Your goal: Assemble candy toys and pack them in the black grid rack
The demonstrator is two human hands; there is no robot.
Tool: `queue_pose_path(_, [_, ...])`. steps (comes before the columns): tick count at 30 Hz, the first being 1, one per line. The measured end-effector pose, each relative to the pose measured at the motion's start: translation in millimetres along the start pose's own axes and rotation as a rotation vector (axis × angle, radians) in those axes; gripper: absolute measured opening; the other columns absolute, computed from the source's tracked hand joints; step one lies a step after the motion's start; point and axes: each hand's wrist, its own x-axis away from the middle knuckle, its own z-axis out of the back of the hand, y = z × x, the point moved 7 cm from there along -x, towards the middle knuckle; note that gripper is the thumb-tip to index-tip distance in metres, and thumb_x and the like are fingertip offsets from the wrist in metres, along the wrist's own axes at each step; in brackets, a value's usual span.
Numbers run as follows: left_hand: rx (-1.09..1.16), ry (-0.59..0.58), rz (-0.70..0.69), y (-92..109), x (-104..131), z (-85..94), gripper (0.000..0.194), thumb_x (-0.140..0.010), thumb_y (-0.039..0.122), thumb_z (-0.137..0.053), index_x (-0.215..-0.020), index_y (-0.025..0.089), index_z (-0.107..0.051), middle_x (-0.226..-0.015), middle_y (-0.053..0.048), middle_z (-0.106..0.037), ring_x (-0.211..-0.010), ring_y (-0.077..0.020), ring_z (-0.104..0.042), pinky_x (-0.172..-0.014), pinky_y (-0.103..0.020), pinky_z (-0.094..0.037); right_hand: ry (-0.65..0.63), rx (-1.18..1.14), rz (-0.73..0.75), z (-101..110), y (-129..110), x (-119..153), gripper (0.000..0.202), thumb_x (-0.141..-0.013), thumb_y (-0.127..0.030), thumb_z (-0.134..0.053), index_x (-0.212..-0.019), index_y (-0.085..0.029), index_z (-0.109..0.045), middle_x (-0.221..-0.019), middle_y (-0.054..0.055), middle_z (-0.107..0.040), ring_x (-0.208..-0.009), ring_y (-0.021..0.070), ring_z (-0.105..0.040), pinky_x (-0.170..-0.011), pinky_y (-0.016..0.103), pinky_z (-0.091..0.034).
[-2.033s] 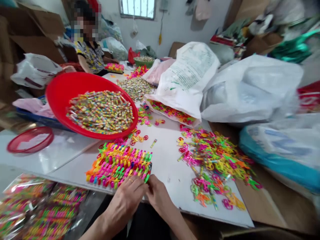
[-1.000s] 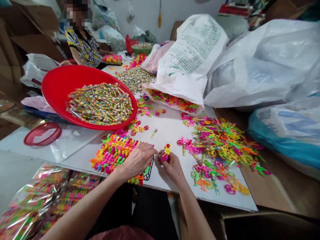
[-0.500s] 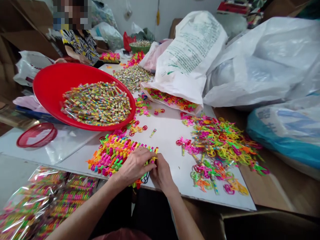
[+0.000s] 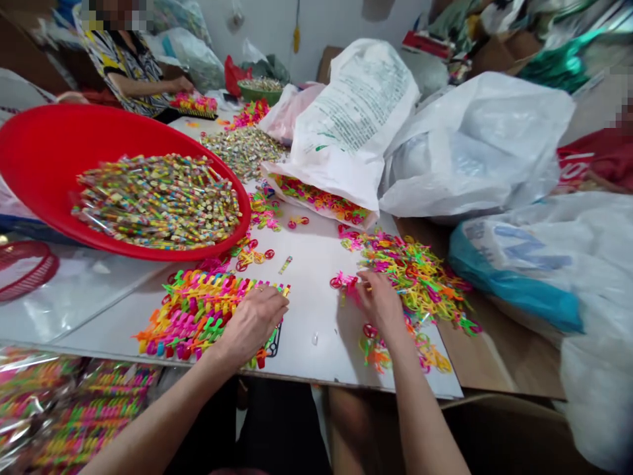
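Observation:
My left hand [image 4: 254, 318] rests over the right end of a rack of bright plastic pieces [image 4: 192, 315], its fingers curled together; what they pinch, if anything, is hidden. A black frame edge [image 4: 273, 344] of the rack shows just below that hand. On the right, my right hand [image 4: 382, 302] is at the near left side of a loose pile of coloured plastic pieces with rings [image 4: 420, 270]. Its fingertips close around a pink plastic piece [image 4: 352, 290], slightly blurred. Between the hands lie a small printed tube [image 4: 285, 265] and a small clear bit [image 4: 315, 338].
A large red basin [image 4: 44, 152] with many wrapped tubes tilts at the left, beside a small red basket [image 4: 49, 267]. A white sack [image 4: 353, 112] spills plastic pieces at the back. Full bags [image 4: 475, 145] crowd the right. A co-worker [image 4: 133, 79] sits across the table.
My right hand has left the rack and moved right to the loose pile. My left hand stays at the rack's right end. The whole view has shifted to the right.

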Motion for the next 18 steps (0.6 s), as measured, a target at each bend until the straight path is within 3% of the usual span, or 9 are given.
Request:
queue_pose_path(2, [-0.030, 0.007, 0.030, -2.1, -3.3, 0.0, 0.017, -0.088, 0.018, -0.046, -0.080, 0.017, -0.061, -0.078, -0.003, -0.060, -0.080, -0.0167, -0.056, -0.079, -0.031, -0.044, -0.021, 0.159, -0.011, 5.9, 12.0, -23.2, 0.025, -0.081, -0.025, -0.050, -0.099, -0.014, -0.063, -0.102, 0.015, -0.059, -0.096, 0.0284, -0.053, -0.083, 0.041, -0.039])
queue_pose_path(4, [-0.044, 0.022, 0.039, -2.8, -4.8, 0.4, 0.017, -0.088, 0.017, -0.045, -0.081, 0.017, -0.061, -0.079, -0.003, -0.060, -0.080, -0.0166, -0.055, -0.079, -0.031, -0.044, -0.107, 0.293, 0.004, -9.3, 6.9, -38.9, 0.019, -0.077, -0.026, -0.056, -0.088, -0.014, -0.066, -0.098, 0.016, -0.061, -0.098, 0.0322, -0.050, -0.087, 0.047, -0.034])
queue_pose_path(8, [-0.056, 0.037, 0.014, -5.1, 0.4, 1.8, 0.017, -0.088, 0.016, -0.044, -0.083, 0.017, -0.061, -0.078, -0.003, -0.059, -0.080, -0.0162, -0.055, -0.078, -0.030, -0.044, -0.218, 0.411, 0.076, -56.3, -32.6, -46.4, 0.014, -0.078, -0.020, -0.056, -0.076, -0.012, -0.067, -0.086, 0.016, -0.063, -0.093, 0.0294, -0.053, -0.092, 0.050, -0.027])
queue_pose_path(11, [-0.058, 0.058, 0.001, -10.9, 8.6, 6.5, 0.016, -0.088, 0.017, -0.045, -0.084, 0.017, -0.060, -0.080, -0.003, -0.060, -0.081, -0.0159, -0.055, -0.079, -0.030, -0.043, -0.249, 0.317, 0.284, -74.7, -70.9, -35.7, 0.017, -0.080, -0.016, -0.053, -0.091, -0.013, -0.065, -0.099, 0.015, -0.062, -0.096, 0.0263, -0.053, -0.096, 0.047, -0.026])
queue_pose_path(13, [-0.056, 0.066, 0.008, -15.7, 12.0, 10.0, 0.016, -0.088, 0.017, -0.045, -0.084, 0.018, -0.060, -0.080, -0.002, -0.060, -0.081, -0.0157, -0.055, -0.079, -0.030, -0.043, -0.252, 0.230, 0.378, -71.8, -83.6, -25.1, 0.026, -0.080, -0.015, -0.054, -0.105, -0.015, -0.060, -0.116, 0.015, -0.055, -0.102, 0.0249, -0.051, -0.096, 0.043, -0.028])
queue_pose_path(15, [-0.067, 0.052, 0.039, -21.1, 11.8, 11.7, 0.015, -0.088, 0.017, -0.045, -0.084, 0.018, -0.060, -0.080, -0.002, -0.060, -0.080, -0.0160, -0.055, -0.078, -0.030, -0.043, -0.242, 0.156, 0.360, -61.9, -81.2, -16.4, 0.030, -0.079, -0.016, -0.056, -0.110, -0.017, -0.056, -0.121, 0.014, -0.052, -0.104, 0.0233, -0.051, -0.091, 0.038, -0.035])
queue_pose_path(18, [-0.101, 0.023, 0.090, -27.3, 5.6, 11.2, 0.015, -0.088, 0.018, -0.045, -0.085, 0.017, -0.060, -0.081, -0.003, -0.061, -0.080, -0.0169, -0.055, -0.078, -0.031, -0.044, -0.227, 0.163, 0.242, -53.3, -65.2, -6.0, 0.021, -0.079, -0.017, -0.058, -0.100, -0.018, -0.058, -0.101, 0.011, -0.059, -0.093, 0.0220, -0.055, -0.077, 0.031, -0.041])
